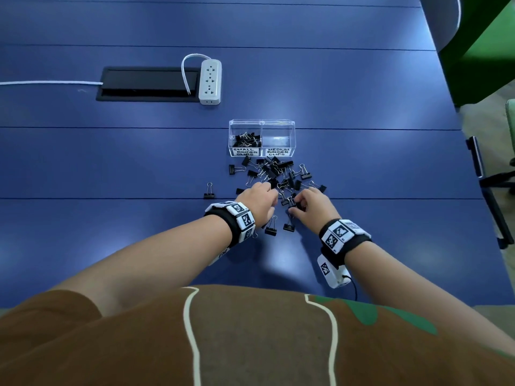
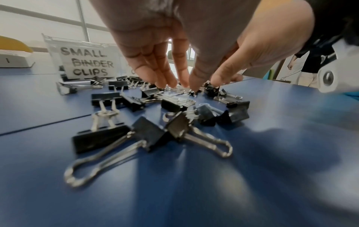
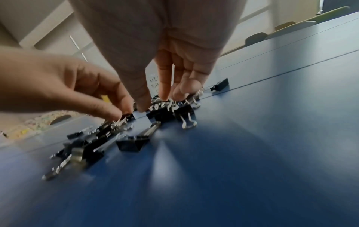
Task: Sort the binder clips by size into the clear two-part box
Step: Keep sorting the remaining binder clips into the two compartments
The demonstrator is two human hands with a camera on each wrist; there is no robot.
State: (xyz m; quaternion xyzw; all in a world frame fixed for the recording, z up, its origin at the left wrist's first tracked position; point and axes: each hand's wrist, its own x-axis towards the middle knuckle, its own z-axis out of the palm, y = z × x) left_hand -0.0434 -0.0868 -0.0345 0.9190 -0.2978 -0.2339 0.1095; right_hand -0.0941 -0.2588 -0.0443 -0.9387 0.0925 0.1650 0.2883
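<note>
Left hand [image 1: 257,200] fingers extended onto binder clips [image 1: 278,174]; right hand [image 1: 312,207] pinching clip [image 1: 291,202]

Loose binder clips [image 1: 278,176] lie before the two-part box [image 1: 261,137]; power strip [image 1: 210,81] behind-left.

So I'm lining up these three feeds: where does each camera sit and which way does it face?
Head: above, facing down the blue table; forearms, both hands, shirt show.
Left wrist: low behind the left hand, facing the clear box.
Right wrist: low behind the right hand, facing the binder clips.
Shared: the clips; the left hand shows in all three.
</note>
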